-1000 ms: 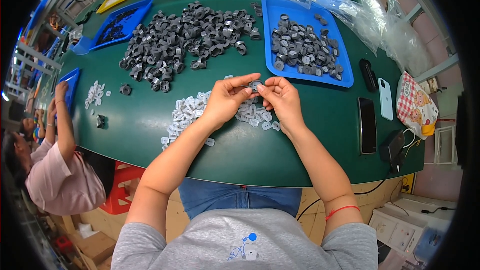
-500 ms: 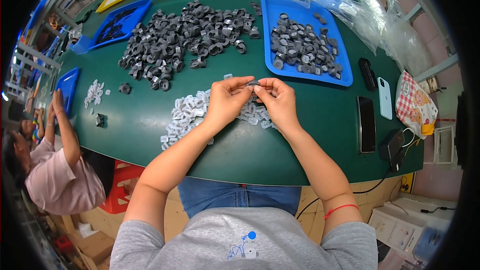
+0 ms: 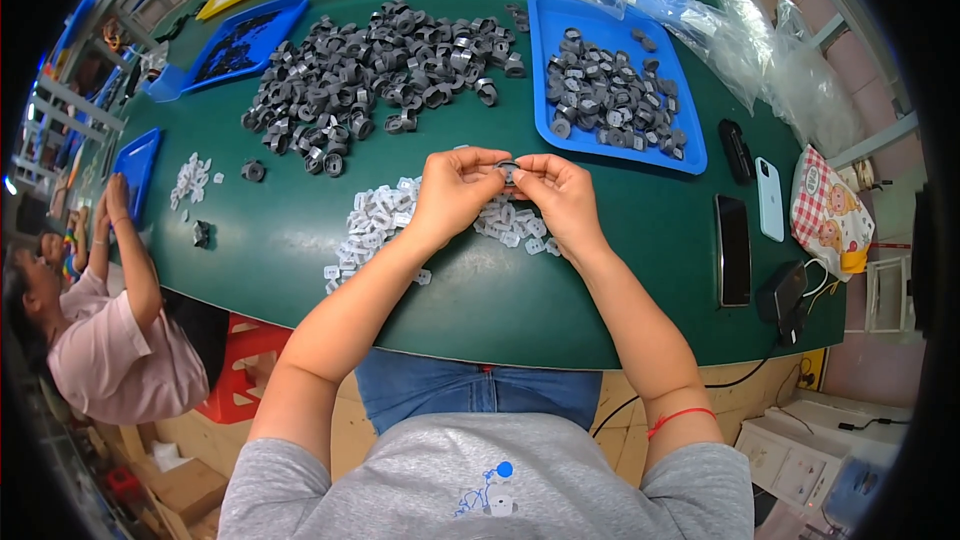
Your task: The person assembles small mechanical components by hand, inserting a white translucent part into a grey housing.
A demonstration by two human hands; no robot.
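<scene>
Between my two hands is a small dark grey round plastic part. My left hand pinches it from one side with thumb and fingertips. Opposite it, my right hand is closed on the same part, its thumb pressed against the face. My fingers cover much of the part, so its details are hard to make out. Beneath and around my hands lie many small whitish translucent plastic pieces on the green table. A big heap of dark grey ring-shaped parts spreads beyond them.
A blue tray at the far right holds more grey parts. Clear plastic bags lie behind it. On the right are a black phone and a pale blue phone. A co-worker sits at the left.
The grey part has tilted so that more of its face shows between my fingertips. My hands stay nearly in place; the whole view has shifted slightly.
</scene>
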